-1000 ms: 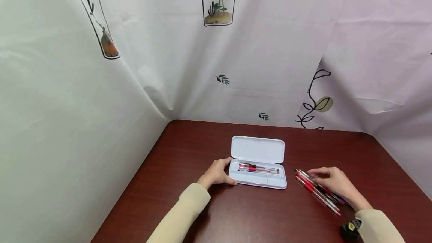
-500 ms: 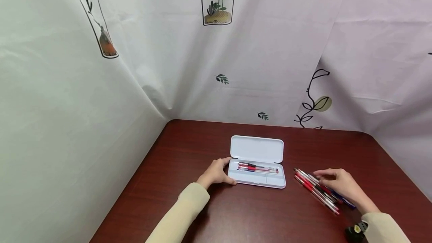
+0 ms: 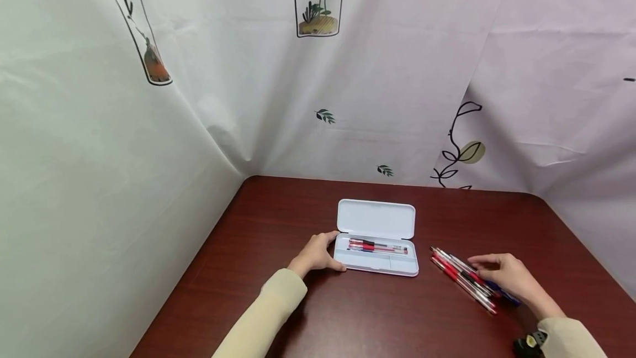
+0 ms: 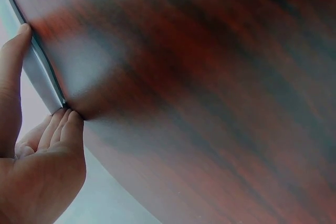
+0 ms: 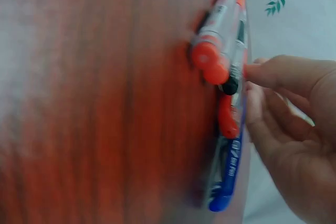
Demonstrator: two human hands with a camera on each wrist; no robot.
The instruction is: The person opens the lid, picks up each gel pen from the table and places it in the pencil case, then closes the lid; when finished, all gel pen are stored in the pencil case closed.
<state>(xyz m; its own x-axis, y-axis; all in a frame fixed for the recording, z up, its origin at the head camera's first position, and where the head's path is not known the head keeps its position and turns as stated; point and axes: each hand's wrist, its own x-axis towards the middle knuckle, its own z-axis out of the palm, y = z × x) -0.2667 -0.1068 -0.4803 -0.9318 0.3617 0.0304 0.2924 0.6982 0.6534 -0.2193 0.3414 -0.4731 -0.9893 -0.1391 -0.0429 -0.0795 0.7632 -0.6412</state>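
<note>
Drifting rightward, the right hand (image 3: 504, 276) now sits at the outer side of the loose pens (image 3: 451, 273); whether its fingers pinch one, it's impossible to tell. Meanwhile the left hand (image 3: 316, 253) still pinches the open white case (image 3: 367, 261) at its left end, a few stored pens (image 3: 370, 246) inside, the loose ones still outside.

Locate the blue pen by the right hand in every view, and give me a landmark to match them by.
Head: the blue pen lies at lower right, at the pile's right side, partly hidden by the right hand.
Left wrist: not in it.
Right wrist: right of centre, in the lower half, left of the hand.
Shared landmark: the red-brown table, in all three.
</note>
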